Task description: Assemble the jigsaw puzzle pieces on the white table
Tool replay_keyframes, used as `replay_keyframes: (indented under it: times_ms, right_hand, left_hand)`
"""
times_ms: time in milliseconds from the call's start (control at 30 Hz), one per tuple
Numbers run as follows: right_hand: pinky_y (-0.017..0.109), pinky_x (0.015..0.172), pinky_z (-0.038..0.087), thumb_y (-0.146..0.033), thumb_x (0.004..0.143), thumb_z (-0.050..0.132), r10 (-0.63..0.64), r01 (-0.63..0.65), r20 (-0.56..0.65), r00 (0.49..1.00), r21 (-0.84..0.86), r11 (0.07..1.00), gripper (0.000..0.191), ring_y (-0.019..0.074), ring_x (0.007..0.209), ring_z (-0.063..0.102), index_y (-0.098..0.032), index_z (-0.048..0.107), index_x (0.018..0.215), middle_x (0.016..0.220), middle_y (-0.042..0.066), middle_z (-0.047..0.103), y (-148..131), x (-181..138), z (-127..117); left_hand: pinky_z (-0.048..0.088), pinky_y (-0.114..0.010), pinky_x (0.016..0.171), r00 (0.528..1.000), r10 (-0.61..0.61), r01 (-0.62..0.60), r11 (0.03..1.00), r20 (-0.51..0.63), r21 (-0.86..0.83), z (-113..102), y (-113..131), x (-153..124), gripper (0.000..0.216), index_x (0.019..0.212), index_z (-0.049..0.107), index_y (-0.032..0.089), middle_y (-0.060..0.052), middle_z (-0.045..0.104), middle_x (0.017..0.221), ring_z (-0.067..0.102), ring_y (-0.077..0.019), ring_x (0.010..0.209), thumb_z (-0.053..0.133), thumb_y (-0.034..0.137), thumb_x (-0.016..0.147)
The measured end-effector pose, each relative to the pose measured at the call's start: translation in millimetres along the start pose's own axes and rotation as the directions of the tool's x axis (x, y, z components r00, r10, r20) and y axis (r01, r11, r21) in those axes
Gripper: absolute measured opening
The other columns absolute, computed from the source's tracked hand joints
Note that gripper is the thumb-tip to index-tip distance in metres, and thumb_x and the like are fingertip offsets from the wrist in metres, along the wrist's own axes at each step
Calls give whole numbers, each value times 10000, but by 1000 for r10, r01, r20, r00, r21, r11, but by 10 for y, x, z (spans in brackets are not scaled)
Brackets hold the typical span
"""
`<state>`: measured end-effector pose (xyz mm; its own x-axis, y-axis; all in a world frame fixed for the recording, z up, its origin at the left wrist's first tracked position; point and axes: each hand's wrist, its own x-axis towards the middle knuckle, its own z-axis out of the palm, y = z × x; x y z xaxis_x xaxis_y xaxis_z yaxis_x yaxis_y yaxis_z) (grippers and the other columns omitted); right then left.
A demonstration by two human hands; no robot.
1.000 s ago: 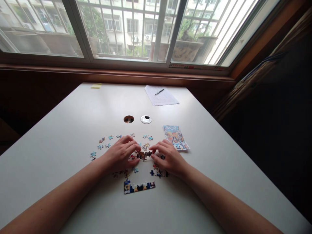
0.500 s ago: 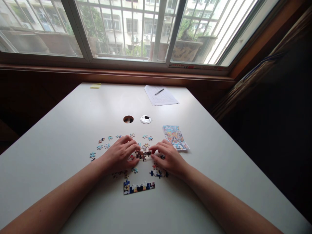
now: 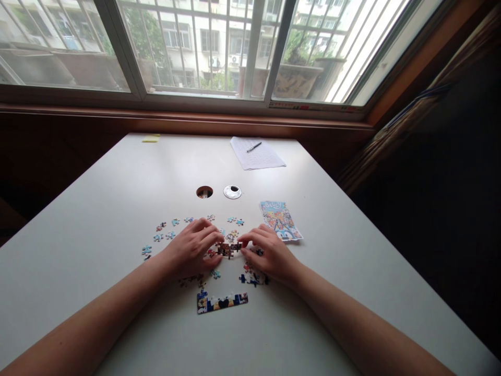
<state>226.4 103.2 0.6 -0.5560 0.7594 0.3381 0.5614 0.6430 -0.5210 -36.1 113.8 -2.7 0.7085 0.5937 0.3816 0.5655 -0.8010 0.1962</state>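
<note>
Between my two hands is a small cluster of joined brown jigsaw pieces (image 3: pixel 227 250). My left hand (image 3: pixel 199 245) pinches its left end between thumb and fingers. At its right end, the fingertips of my right hand (image 3: pixel 266 251) are closed on the same cluster. Closer to me lies a joined strip of jigsaw pieces (image 3: pixel 222 303), dark blue with a black heart shape. A dark blue and white group of pieces (image 3: pixel 253 278) sits below my right hand. Loose jigsaw pieces (image 3: pixel 170 235) are scattered around my left hand, some partly hidden beneath it.
A colourful picture sheet (image 3: pixel 280 220) lies right of my hands on the white table (image 3: pixel 117 209). Farther back are a cable hole (image 3: pixel 204 192), a round metal cover (image 3: pixel 232 192), paper sheets (image 3: pixel 263 157) with a pen (image 3: pixel 254 147), and a yellow note (image 3: pixel 151 138). A barred window stands behind.
The whole view has shifted very slightly. Both hands keep the same hold on the brown cluster, and the pieces around them lie as before.
</note>
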Motion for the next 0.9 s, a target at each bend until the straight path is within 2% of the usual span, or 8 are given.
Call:
replay_keyframes:
  times_ms: [900]
  right_hand:
    - [373,854,428,-144,883,645,-7,7,-8,1000,9,1000,193,203,838,547,-236,673,1051,923,19,716,-1,2,10]
  left_hand:
    - [461,-401,932,1000,3,-3,1000,12,6,-5,5,-2,237,1071,585,211,-45,663,1021,515,-253,1026,651,302,862]
